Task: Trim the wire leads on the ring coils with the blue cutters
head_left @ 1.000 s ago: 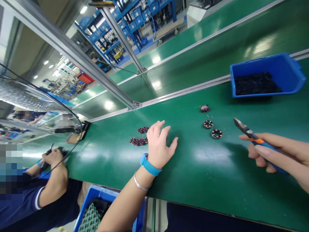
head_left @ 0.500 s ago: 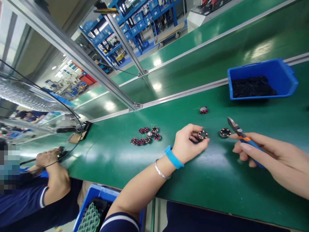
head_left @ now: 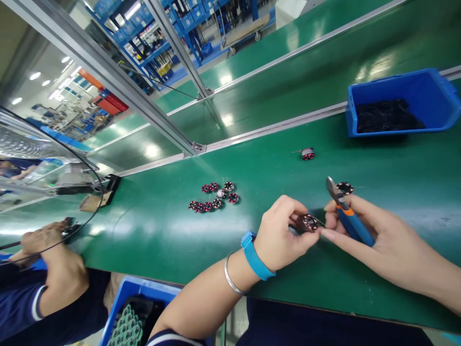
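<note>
My left hand (head_left: 283, 233) pinches a small round wound coil part (head_left: 309, 222), lifted just above the green bench. My right hand (head_left: 363, 235) grips side cutters (head_left: 344, 211) with a blue and orange handle, its fingertips touching the coil's thin wire lead. Another coil part (head_left: 345, 187) lies on the bench just behind the cutter jaws. A third one (head_left: 308, 154) lies farther back. A cluster of several coil parts (head_left: 214, 197) sits to the left of my hands.
A blue bin (head_left: 432, 81) of black pieces stands at the back right. A metal rail (head_left: 273, 127) and frame posts cross the bench behind. A co-worker's arm (head_left: 54, 269) works at the left. A blue crate (head_left: 144, 293) of green parts sits below the bench edge.
My left hand left the cluster, picked up one coil part from the bench and brought it toward me. My right hand with the cutters closed in to touch it.
</note>
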A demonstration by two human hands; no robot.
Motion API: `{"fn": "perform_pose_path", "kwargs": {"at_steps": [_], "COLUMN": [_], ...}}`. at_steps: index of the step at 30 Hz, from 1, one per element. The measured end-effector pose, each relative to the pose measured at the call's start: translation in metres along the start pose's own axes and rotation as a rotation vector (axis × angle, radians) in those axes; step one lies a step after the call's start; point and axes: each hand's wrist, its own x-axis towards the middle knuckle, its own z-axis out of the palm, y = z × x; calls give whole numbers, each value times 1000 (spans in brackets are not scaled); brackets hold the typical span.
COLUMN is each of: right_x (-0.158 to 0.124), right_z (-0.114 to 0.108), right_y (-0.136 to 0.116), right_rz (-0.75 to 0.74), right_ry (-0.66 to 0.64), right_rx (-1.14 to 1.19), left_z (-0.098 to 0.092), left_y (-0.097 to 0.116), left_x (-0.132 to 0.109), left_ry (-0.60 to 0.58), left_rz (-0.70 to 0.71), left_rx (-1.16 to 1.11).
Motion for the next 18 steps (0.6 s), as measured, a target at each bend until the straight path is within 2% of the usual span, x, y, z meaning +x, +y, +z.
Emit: {"fn": "perform_pose_path", "kwargs": {"at_steps": [4, 7, 11, 13, 16, 18], "right_x": [4, 9, 12, 10, 4, 2], "right_z": [-5, -11, -17, -15, -7, -4], "right_y": [-1, 0, -1, -5, -12, -13], "right_rz": [-64, -88, -52, -29, -27, -7], "right_ry": [-44, -2, 70, 20, -81, -72], "right_rx": [-57, -45, 14, 54, 94, 82], "left_z": [3, 2, -3, -2, 3, 6], "left_y": [4, 8, 13, 13, 10, 8], "left_x": [-6, -7, -5, -5, -7, -8], "left_ry": [-132, -239, -270, -276, -296, -304], "left_rz": [-138, -297, -465, -496, -465, -429], "left_rx": [-253, -505, -646, -673, -658, -632]}}
